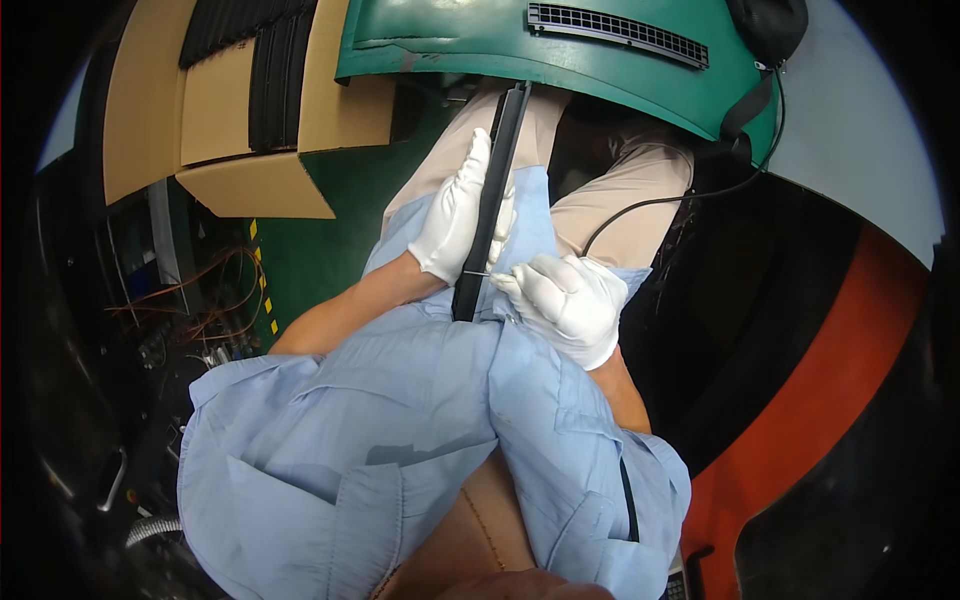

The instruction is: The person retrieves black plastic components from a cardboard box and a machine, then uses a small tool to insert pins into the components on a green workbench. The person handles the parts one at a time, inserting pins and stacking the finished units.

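Smooth plastic-looking bar (492,200), cloth gloves (572,305)

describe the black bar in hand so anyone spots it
Find the green tabletop across the top. From near its lower edge, a long black bar runs down to the blue shirt, held in the white-gloved left hand. Unlike the tabletop's grille, it shows no grid of openings.

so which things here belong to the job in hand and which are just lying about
Likely in the job:
Black strip, in the left hand
Thin metal tool, in the right hand
Perhaps the gridded strip on the green surface

Apparently lying about:
Black bag-like item with a strap
Cardboard box, though its black contents may be related
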Demonstrator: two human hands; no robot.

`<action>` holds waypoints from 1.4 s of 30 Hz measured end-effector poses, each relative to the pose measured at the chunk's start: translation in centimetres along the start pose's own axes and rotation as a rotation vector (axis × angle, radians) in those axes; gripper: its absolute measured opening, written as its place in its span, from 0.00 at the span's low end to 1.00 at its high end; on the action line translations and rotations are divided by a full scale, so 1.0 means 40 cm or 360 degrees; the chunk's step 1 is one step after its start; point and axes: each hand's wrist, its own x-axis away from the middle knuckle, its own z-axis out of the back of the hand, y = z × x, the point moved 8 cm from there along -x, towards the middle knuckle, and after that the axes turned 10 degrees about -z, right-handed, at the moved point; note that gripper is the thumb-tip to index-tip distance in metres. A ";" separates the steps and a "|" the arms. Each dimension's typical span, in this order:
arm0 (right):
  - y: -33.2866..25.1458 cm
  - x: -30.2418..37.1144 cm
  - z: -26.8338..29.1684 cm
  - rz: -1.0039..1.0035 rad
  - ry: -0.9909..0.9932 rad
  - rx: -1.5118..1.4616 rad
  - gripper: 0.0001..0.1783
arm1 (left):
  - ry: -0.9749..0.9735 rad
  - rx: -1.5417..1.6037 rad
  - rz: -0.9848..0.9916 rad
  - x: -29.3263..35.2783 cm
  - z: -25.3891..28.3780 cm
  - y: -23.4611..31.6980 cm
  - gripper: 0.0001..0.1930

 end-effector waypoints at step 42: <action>0.203 -0.294 0.005 -0.1135 -0.0414 -0.1164 0.21 | -0.0437 -0.0927 -0.0545 -0.030 -0.098 0.140 0.33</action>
